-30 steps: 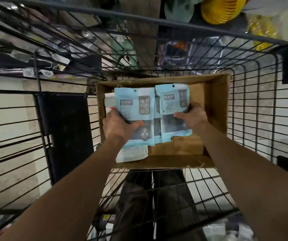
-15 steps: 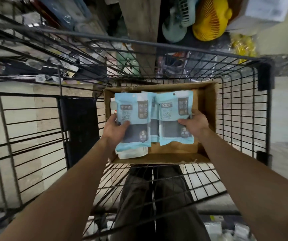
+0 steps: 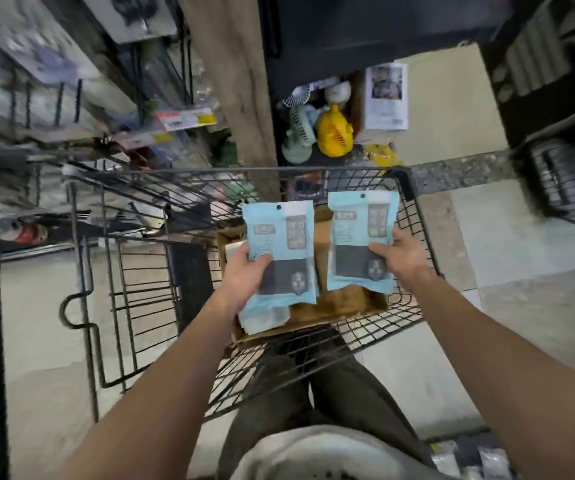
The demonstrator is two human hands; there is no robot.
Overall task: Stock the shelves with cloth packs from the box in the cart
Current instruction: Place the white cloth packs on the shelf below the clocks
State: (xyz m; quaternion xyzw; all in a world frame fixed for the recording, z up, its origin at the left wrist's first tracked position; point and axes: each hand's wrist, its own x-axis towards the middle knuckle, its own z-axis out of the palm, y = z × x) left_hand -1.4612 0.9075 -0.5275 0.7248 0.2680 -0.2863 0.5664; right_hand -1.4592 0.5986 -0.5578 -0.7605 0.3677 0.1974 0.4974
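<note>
My left hand (image 3: 244, 271) grips a light-blue cloth pack (image 3: 281, 251) by its left edge, with more packs stacked under it. My right hand (image 3: 400, 256) holds a second light-blue cloth pack (image 3: 360, 237) by its right edge. Both packs hang apart, face up, above the open cardboard box (image 3: 334, 306). The box rests in the black wire cart (image 3: 414, 306). A white pack (image 3: 234, 249) peeks out at the box's left side.
Shelves (image 3: 71, 109) with hanging goods and price tags stand at the far left. A wooden post (image 3: 234, 91) rises beyond the cart. Small fans, one yellow (image 3: 334, 135), sit behind it. A dark basket (image 3: 570, 181) is at the right. Tiled floor surrounds the cart.
Both hands have lifted the packs up out of the box and drawn them apart. The view has tilted up, showing more of the shelves.
</note>
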